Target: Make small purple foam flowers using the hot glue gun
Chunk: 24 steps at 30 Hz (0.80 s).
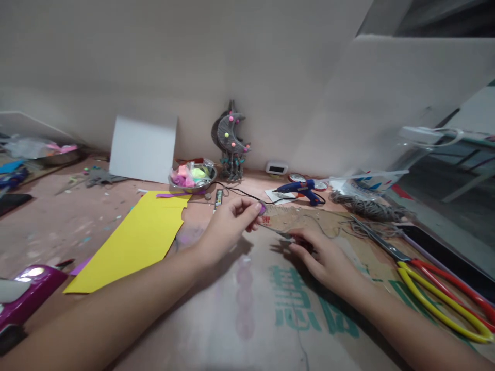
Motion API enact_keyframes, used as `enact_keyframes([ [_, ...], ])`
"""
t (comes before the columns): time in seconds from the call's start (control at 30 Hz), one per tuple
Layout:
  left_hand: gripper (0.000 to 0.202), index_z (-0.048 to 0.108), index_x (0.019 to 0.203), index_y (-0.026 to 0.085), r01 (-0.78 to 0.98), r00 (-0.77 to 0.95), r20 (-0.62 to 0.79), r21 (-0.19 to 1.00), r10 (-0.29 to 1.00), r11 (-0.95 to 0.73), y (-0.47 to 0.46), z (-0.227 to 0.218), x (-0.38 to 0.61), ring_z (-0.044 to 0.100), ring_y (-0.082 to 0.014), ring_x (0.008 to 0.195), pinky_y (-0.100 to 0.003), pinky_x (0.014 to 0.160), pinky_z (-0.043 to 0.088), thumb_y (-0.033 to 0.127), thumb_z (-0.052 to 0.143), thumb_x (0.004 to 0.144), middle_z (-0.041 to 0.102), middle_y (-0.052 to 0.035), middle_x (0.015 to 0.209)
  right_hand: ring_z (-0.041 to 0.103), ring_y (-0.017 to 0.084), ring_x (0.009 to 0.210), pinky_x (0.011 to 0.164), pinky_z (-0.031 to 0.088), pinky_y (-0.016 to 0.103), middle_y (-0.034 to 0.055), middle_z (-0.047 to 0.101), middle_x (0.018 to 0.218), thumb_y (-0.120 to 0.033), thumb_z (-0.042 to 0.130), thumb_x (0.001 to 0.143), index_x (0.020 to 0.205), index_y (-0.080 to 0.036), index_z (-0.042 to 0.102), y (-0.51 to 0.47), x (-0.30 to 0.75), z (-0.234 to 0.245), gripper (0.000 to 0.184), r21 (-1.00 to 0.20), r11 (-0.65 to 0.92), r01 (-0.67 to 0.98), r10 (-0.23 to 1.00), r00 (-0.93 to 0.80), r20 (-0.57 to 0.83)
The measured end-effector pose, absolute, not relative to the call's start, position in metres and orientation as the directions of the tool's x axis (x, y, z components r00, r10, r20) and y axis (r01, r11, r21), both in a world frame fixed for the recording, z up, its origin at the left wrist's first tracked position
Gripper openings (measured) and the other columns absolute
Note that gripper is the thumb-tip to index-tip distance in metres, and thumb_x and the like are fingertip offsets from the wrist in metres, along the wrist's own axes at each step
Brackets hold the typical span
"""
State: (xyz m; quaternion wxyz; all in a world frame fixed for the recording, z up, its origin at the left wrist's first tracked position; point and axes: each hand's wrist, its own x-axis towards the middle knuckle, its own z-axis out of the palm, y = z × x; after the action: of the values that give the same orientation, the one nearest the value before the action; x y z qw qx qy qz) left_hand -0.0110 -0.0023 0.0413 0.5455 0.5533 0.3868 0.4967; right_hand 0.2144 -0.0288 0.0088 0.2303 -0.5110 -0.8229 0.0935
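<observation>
My left hand (228, 226) hovers over the cardboard sheet (247, 319) with thumb and fingers pinched on a small purple piece (262, 209). My right hand (323, 257) rests on the cardboard just to the right, fingers curled around a thin metal tool (279, 233) whose tip points toward the purple piece. What kind of tool it is I cannot make out. A yellow paper sheet (135, 242) lies to the left of my left hand.
Large scissors with yellow and red handles (433, 278) lie at the right. A blue glue gun (301, 189), grey twine (367, 207), a metal bowl of coloured bits (192, 178), a moon-shaped ornament (231, 139) and a white card (143, 149) stand along the back wall. A purple device (27, 293) sits near left.
</observation>
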Motion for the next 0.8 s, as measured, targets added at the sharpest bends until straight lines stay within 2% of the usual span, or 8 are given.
enact_keyframes([
  [0.17, 0.023, 0.059, 0.08, 0.013, -0.07, 0.312, 0.118, 0.992, 0.943, -0.101, 0.011, 0.071, -0.032, 0.053, -0.008, 0.055, -0.021, 0.053, 0.04, 0.037, 0.06, 0.078, 0.06, -0.0005, 0.067, 0.058, 0.02, 0.091, 0.081, 0.046, 0.037, 0.0087, 0.062, 0.098, -0.032, 0.046, 0.089, 0.103, -0.021, 0.061, -0.027, 0.209, 0.01, 0.024, -0.352, 0.54, 0.765, 0.841, -0.496, 0.215],
  [0.3, 0.018, 0.059, 0.078, 0.013, 0.04, 0.411, 0.086, 0.993, 0.908, -0.112, 0.012, 0.085, -0.047, 0.052, -0.0082, 0.056, -0.022, 0.054, 0.04, 0.031, 0.061, 0.077, 0.06, -0.0009, 0.066, 0.058, 0.02, 0.089, 0.079, 0.046, 0.036, 0.0087, 0.062, 0.096, -0.031, 0.045, 0.089, 0.099, -0.02, 0.062, -0.026, 0.207, 0.018, 0.022, -0.372, 0.547, 0.75, 0.837, -0.483, 0.257],
  [0.4, 0.014, 0.06, 0.079, 0.013, 0.102, 0.43, 0.06, 0.988, 0.901, -0.114, 0.01, 0.089, -0.051, 0.053, -0.0086, 0.058, -0.022, 0.057, 0.041, 0.027, 0.062, 0.076, 0.06, -0.0009, 0.066, 0.059, 0.018, 0.078, 0.07, 0.048, 0.032, 0.0055, 0.063, 0.081, -0.031, 0.044, 0.089, 0.081, -0.02, 0.061, -0.031, 0.205, 0.035, 0.022, -0.437, 0.515, 0.737, 0.856, -0.421, 0.299],
  [0.5, 0.015, 0.062, 0.078, 0.013, 0.147, 0.456, 0.029, 0.983, 0.89, -0.108, 0.008, 0.087, -0.049, 0.053, -0.0087, 0.058, -0.022, 0.057, 0.041, 0.027, 0.062, 0.075, 0.06, -0.0015, 0.068, 0.058, 0.016, 0.063, 0.058, 0.047, 0.028, 0.0018, 0.06, 0.064, -0.035, 0.044, 0.088, 0.063, -0.02, 0.054, -0.037, 0.195, 0.054, 0.032, -0.531, 0.446, 0.721, 0.895, -0.346, 0.281],
  [0.57, 0.016, 0.062, 0.077, 0.013, 0.163, 0.48, 0.015, 0.981, 0.877, -0.106, 0.007, 0.084, -0.045, 0.052, -0.0084, 0.058, -0.022, 0.056, 0.041, 0.028, 0.062, 0.075, 0.059, -0.0008, 0.067, 0.058, 0.016, 0.061, 0.054, 0.046, 0.026, 0.0021, 0.062, 0.065, -0.037, 0.045, 0.087, 0.065, -0.02, 0.057, -0.038, 0.185, 0.062, 0.03, -0.6, 0.402, 0.691, 0.915, -0.309, 0.258],
  [0.63, 0.016, 0.063, 0.077, 0.013, 0.176, 0.502, -0.003, 0.979, 0.865, -0.099, 0.007, 0.08, -0.042, 0.053, -0.0083, 0.058, -0.021, 0.057, 0.042, 0.029, 0.061, 0.075, 0.06, -0.0005, 0.067, 0.061, 0.016, 0.068, 0.056, 0.048, 0.026, 0.004, 0.067, 0.077, -0.037, 0.05, 0.084, 0.079, -0.02, 0.063, -0.035, 0.173, 0.064, 0.022, -0.681, 0.361, 0.638, 0.932, -0.279, 0.233],
  [0.7, 0.017, 0.064, 0.079, 0.014, 0.206, 0.52, -0.027, 0.974, 0.854, -0.095, 0.007, 0.076, -0.04, 0.055, -0.0087, 0.06, -0.021, 0.058, 0.044, 0.03, 0.061, 0.074, 0.062, -0.0014, 0.07, 0.062, 0.017, 0.074, 0.059, 0.049, 0.026, 0.0049, 0.069, 0.088, -0.037, 0.053, 0.082, 0.093, -0.02, 0.065, -0.03, 0.163, 0.063, 0.023, -0.75, 0.316, 0.581, 0.945, -0.261, 0.195],
  [0.8, 0.02, 0.064, 0.08, 0.014, 0.258, 0.532, -0.045, 0.96, 0.846, -0.111, 0.008, 0.069, -0.038, 0.056, -0.0092, 0.061, -0.02, 0.056, 0.044, 0.033, 0.06, 0.075, 0.064, -0.0023, 0.073, 0.062, 0.016, 0.069, 0.058, 0.047, 0.025, 0.0033, 0.068, 0.078, -0.037, 0.053, 0.082, 0.086, -0.019, 0.067, -0.023, 0.153, 0.058, 0.023, -0.808, 0.245, 0.535, 0.962, -0.24, 0.133],
])
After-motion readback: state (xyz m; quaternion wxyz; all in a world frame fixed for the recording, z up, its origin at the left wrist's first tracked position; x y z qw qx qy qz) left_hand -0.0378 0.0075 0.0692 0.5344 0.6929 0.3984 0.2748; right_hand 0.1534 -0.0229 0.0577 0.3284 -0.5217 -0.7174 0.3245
